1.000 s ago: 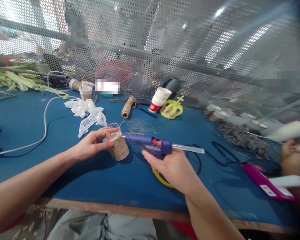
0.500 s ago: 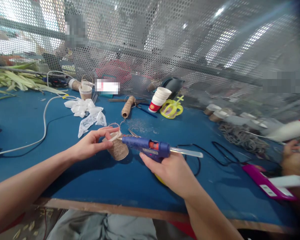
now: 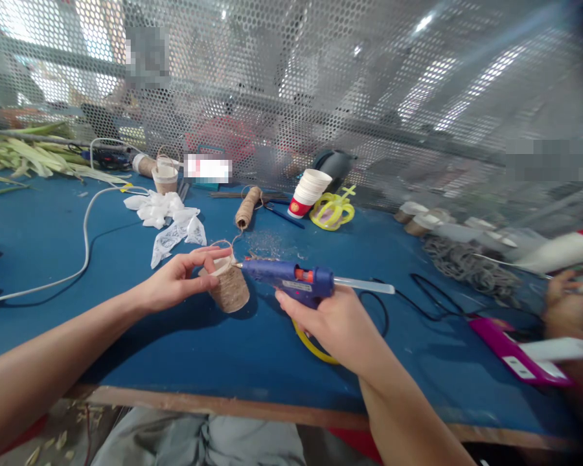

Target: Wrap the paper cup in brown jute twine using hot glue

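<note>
A paper cup wrapped in brown twine (image 3: 232, 292) is tilted above the blue table, its rim pinched by my left hand (image 3: 187, 277). In my right hand (image 3: 333, 323) is a blue hot glue gun (image 3: 291, 279), with a clear glue stick (image 3: 364, 285) poking out of its back. The gun's nozzle points left, at the cup's rim, very close to it; whether it touches I cannot tell. A strand of twine runs from the rim up to the twine roll (image 3: 247, 208). Under my right hand lies a yellow ring-shaped thing (image 3: 315, 346), partly hidden.
White plastic bags (image 3: 162, 213) and a twine-wrapped cup (image 3: 165, 178) stand behind left. Stacked paper cups (image 3: 309, 192) and a yellow crown-like frame (image 3: 333, 210) are at the back. A magenta power strip (image 3: 508, 356), grey cord (image 3: 471, 268) and another person's hand (image 3: 568, 301) are right.
The glue gun in my right hand has shifted slightly right, and its nozzle shows clearer beside the rim. More of the yellow ring shows. My left hand and the cup stay nearly still.
</note>
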{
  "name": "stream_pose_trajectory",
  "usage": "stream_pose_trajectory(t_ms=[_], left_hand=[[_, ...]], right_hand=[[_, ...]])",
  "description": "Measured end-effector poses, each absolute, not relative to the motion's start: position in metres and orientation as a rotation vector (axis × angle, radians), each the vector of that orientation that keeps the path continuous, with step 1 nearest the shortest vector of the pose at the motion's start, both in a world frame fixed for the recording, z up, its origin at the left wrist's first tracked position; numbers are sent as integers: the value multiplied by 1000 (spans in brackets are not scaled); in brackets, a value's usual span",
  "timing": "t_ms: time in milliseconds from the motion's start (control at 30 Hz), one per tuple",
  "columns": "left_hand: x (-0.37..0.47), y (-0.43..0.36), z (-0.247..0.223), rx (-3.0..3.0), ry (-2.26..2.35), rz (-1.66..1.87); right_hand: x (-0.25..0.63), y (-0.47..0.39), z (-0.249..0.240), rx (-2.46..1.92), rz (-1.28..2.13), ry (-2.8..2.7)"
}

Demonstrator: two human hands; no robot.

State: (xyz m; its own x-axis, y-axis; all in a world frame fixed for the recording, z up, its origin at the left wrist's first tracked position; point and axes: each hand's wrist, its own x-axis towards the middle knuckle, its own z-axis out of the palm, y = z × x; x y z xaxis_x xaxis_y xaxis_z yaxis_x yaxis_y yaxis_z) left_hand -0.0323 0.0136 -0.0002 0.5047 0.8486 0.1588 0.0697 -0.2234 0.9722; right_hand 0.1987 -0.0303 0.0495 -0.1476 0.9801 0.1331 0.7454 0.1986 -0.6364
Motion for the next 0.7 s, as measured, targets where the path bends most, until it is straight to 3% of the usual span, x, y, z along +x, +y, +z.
stream_pose_trajectory(t_ms=[700], left_hand=[[-32,13,1,1631,791,893]], right_hand=[[199,-31,53,-1627,785,-1862]])
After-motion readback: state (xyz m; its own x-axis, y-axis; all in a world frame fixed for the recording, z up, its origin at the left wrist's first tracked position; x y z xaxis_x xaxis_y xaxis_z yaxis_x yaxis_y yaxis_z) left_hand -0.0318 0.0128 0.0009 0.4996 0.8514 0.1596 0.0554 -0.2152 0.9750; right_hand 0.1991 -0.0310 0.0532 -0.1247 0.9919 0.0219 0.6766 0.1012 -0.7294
